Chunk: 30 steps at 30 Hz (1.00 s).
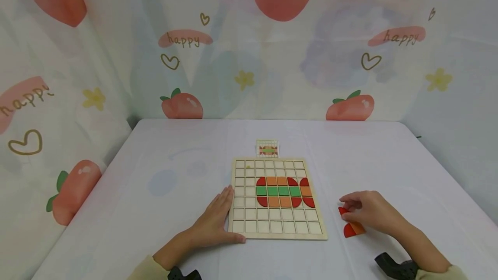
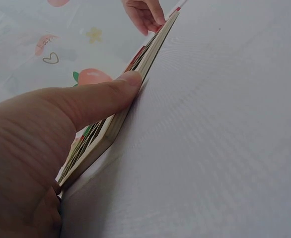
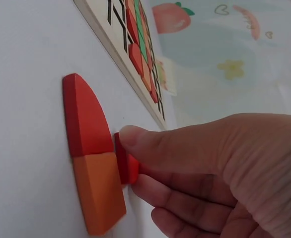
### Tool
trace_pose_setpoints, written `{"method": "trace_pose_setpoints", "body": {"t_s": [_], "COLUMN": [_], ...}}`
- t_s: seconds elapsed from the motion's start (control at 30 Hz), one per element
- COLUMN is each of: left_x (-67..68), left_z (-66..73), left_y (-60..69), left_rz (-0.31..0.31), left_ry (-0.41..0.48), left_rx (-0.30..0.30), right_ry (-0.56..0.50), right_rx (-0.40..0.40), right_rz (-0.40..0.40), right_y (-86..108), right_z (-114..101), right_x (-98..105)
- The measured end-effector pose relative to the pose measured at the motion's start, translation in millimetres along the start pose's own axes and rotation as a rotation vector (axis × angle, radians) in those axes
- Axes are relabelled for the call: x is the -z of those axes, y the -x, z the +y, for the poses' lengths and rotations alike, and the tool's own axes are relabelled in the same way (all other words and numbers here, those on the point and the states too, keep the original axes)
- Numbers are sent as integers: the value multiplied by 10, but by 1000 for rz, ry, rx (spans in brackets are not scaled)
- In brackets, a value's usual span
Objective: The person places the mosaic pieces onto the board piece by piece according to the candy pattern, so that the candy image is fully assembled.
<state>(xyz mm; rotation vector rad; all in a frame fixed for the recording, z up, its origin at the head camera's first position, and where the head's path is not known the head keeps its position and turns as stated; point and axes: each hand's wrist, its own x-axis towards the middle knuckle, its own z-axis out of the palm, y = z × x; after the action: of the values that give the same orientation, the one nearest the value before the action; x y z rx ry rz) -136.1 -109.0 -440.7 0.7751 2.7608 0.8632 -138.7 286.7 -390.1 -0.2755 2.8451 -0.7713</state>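
Along the left side of a wooden grid board point(image 1: 280, 236) lies my left hand point(image 1: 215, 216), fingers fairly straight against its edge. The left thumb point(image 2: 106, 99) touches the front edge. Red quarter-round, orange and green square tiles point(image 1: 278, 191) fill part of the grid. Right of the board, my right hand point(image 1: 371, 213) pinches a red quarter-round tile point(image 3: 131, 167) between thumb and fingers, low over the table. Beside it lie another red quarter-round tile point(image 3: 88, 121) and an orange square tile point(image 3: 101, 191), edges touching.
A small pattern card point(image 1: 267, 143) with a printed coloured grid lies behind the board. White cloth covers the table point(image 1: 186, 154). A patterned curtain point(image 1: 272, 64) stands at the back and sides. Black wrist devices point(image 1: 397, 267) sit near the front edge of view.
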Motion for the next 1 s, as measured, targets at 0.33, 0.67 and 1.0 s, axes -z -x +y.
{"method": "trace_pose_setpoints", "body": {"t_s": [0.33, 0.67, 1.0], "left_x": [-10, 6, 0], "left_z": [-11, 1, -1], "left_y": [-2, -3, -4], "left_rz": [1, -6, -1], "left_ry": [-5, 9, 14], "left_rx": [-8, -7, -8], "right_ry": [44, 23, 40], "right_rx": [-27, -5, 12], "right_rz": [102, 5, 0], "right_y": [-42, -18, -50], "right_z": [-85, -123, -152], "right_x": [-113, -55, -94]}}
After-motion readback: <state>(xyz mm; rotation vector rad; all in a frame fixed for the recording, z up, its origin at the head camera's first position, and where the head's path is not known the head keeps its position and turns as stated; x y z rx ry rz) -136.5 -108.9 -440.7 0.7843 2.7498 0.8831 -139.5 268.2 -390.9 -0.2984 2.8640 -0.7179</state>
